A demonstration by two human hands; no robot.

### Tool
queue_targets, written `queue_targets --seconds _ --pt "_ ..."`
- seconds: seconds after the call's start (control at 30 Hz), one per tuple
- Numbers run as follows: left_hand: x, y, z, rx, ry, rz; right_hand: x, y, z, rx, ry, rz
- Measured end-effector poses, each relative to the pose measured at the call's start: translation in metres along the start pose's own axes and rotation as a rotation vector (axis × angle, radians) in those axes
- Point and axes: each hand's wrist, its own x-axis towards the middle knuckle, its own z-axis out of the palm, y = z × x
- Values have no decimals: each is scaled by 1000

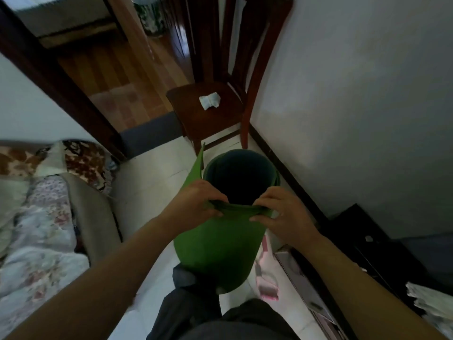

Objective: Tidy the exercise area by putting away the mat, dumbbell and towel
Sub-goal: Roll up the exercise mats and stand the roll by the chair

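A green exercise mat (pixel 215 246) is loosely rolled into a wide upright tube in front of me, its dark hollow facing up. My left hand (pixel 198 201) and my right hand (pixel 282 212) both pinch the near top rim of the roll, a hand's width apart. A loose flap of the mat sticks up at the far left of the tube. A small white towel (pixel 209 100) lies folded on the seat of a dark wooden chair (pixel 228 121) beyond the mat. No dumbbell is visible.
A bed with a floral quilt (pixel 36 241) fills the left side. A grey wall (pixel 355 106) runs along the right, with a black cabinet (pixel 382 253) and a box at its foot. A doorway to a wooden floor (pixel 110 77) lies ahead left. My knees are below the mat.
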Motion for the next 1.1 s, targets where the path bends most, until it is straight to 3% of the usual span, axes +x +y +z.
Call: queue_targets --seconds 0.33,0.6,1.1 --pt "154 -88 -51 -35 -318 269 109 21 8 -143 202 248" --pt "255 -112 -45 -12 -321 491 153 51 -13 -188 328 380" --pt "419 -136 36 26 -637 440 206 177 -11 -178 366 643"
